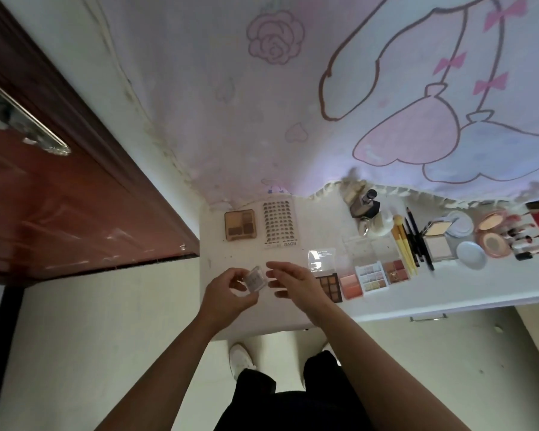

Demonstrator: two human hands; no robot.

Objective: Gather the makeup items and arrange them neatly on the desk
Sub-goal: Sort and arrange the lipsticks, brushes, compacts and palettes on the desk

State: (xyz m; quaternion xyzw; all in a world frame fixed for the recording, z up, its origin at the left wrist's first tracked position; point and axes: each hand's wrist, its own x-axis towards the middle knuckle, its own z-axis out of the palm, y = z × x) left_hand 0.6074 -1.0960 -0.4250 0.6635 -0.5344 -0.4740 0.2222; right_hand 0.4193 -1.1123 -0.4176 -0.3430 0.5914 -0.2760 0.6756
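Observation:
My left hand (227, 290) holds a small clear plastic makeup case (255, 279) above the near left part of the white desk (448, 293). My right hand (296, 284) hovers just right of the case with fingers spread, holding nothing. On the desk lie a brown eyeshadow palette (239, 225), a sheet of false lashes (279, 223), a dark open palette (329, 286), a pink blush palette (350, 284), a white multi-shade palette (372, 276), yellow brushes (402, 244) and black pencils (417, 237).
Farther right sit a powder compact (437, 241), round compacts (492, 234), lipsticks (523, 241) and a foundation bottle (366, 205). A pink cartoon cloth (324, 88) hangs behind the desk. A dark red door (59, 197) stands at the left. My white shoe (240, 359) is below.

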